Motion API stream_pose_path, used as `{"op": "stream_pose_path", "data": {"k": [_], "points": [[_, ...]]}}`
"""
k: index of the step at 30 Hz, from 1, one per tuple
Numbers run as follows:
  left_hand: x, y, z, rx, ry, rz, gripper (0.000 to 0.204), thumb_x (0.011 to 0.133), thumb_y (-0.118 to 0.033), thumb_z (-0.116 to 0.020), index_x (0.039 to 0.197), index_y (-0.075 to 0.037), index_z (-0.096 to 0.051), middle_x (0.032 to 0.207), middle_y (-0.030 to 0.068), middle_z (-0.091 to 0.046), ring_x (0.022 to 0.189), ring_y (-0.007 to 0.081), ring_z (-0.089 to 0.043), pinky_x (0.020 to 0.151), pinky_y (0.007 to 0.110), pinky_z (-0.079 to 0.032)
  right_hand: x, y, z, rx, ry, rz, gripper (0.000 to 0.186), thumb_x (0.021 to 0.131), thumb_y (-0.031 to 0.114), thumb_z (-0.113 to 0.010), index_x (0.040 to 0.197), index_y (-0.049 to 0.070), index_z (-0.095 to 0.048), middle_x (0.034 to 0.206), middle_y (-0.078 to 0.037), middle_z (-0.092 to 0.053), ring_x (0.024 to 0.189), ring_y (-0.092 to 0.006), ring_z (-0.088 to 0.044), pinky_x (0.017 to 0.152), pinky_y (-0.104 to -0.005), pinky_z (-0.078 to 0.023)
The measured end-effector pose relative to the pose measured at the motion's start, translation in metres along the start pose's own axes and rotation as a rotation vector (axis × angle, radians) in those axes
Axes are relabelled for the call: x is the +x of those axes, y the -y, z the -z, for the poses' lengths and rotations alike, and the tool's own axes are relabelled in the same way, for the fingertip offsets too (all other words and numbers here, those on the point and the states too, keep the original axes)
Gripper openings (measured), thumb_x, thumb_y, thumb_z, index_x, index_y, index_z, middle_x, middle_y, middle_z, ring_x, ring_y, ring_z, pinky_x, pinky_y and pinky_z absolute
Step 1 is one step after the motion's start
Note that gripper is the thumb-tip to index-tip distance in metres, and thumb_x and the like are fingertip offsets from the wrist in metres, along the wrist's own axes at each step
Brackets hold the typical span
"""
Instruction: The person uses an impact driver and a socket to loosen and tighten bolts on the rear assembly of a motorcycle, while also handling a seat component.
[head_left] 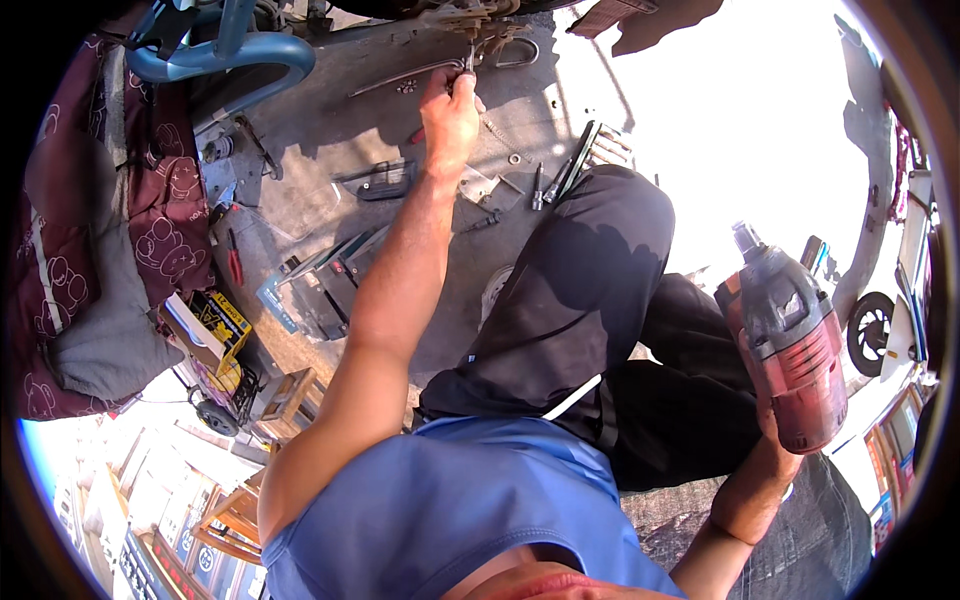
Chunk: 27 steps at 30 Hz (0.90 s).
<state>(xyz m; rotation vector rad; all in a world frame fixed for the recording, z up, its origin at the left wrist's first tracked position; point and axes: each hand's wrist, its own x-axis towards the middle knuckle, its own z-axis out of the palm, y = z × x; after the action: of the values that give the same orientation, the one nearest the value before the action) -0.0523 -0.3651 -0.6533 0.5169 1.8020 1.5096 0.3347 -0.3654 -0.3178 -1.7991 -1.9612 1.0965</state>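
Impact wrench (790, 350), red and dark grey, scuffed, right side of frame, held up off the ground; metal drive end (744, 238) points toward upper left. Right hand (768, 415) grasps it from below; fingers mostly hidden behind the tool body.

Left hand (452, 115) at upper centre, arm stretched out, fingers closed on a slim metal piece (470, 60); exact kind can't be told, too small. Piece sits right at a rusty metal assembly (480, 25) on the top edge of frame. Bent metal rod (400, 75) lies just left of the left hand, small hardware (405, 87) beside it.

Ground, centre: thin coil spring (495, 128), small ring (514, 159), socket bit (538, 187) near the knee, black plastic part (385, 182) left of the forearm. Red-handled pliers (235, 262) farther left. Blue tubular frame (230, 57) at upper left.

Left edge: maroon patterned cloth (165, 220) with grey fabric (115, 345) against it; yellow-and-black box (228, 322) just below right of these. Wooden chair (235, 515) at lower left. Small black wheel (872, 335) at far right. Person wears dark trousers (580, 270) and blue top (450, 500).
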Motion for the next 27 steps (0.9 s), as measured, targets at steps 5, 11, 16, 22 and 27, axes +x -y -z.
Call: {"op": "stream_pose_path", "data": {"k": [5,11,16,22,27], "points": [[0.004,-0.010,0.002,-0.194,-0.063,0.164,0.016,0.096,-0.019,-0.060,0.101,-0.003,-0.060,0.064,0.0007,-0.053,0.050,0.0086,-0.050,0.042,0.025,-0.040,0.001,-0.001,-0.001,-0.014,0.016,0.003,0.043,0.079,0.003,-0.075,0.120,0.004,-0.063,0.107,-0.010,-0.067,0.097,-0.0234,-0.064,0.087,-0.0366,-0.051],[0.018,-0.012,0.003,-0.217,-0.066,0.140,0.016,0.095,-0.019,-0.062,0.093,-0.004,-0.056,0.065,0.0013,-0.051,0.048,0.0094,-0.048,0.041,0.026,-0.036,0.006,0.001,-0.002,-0.019,0.040,0.021,0.042,0.079,0.003,-0.075,0.120,0.004,-0.063,0.106,-0.011,-0.067,0.096,-0.0235,-0.064,0.086,-0.0366,-0.051],[0.018,-0.015,0.003,-0.323,-0.049,0.192,0.014,0.094,-0.017,-0.063,0.092,-0.005,-0.057,0.071,0.0035,-0.055,0.050,0.0117,-0.050,0.042,0.027,-0.037,0.010,0.004,-0.007,-0.020,0.064,0.037,0.041,0.079,0.003,-0.074,0.119,0.004,-0.064,0.106,-0.011,-0.067,0.096,-0.0237,-0.065,0.085,-0.0366,-0.052],[0.027,-0.009,0.017,-0.855,0.142,0.467,0.018,0.097,-0.021,-0.061,0.095,-0.004,-0.062,0.084,0.0088,-0.063,0.072,0.0194,-0.059,0.061,0.032,-0.048,0.015,0.007,-0.010,-0.037,0.107,0.050,0.040,0.079,0.003,-0.074,0.119,0.004,-0.064,0.105,-0.011,-0.067,0.095,-0.0239,-0.065,0.084,-0.0365,-0.052],[0.020,-0.010,-0.005,-0.628,-0.026,0.331,0.014,0.098,-0.014,-0.060,0.101,0.000,-0.058,0.087,0.0103,-0.063,0.073,0.0216,-0.064,0.061,0.034,-0.055,0.021,0.011,-0.011,-0.069,0.164,0.078,0.040,0.080,0.002,-0.073,0.118,0.004,-0.064,0.104,-0.011,-0.067,0.094,-0.0240,-0.065,0.084,-0.0365,-0.052]]}}
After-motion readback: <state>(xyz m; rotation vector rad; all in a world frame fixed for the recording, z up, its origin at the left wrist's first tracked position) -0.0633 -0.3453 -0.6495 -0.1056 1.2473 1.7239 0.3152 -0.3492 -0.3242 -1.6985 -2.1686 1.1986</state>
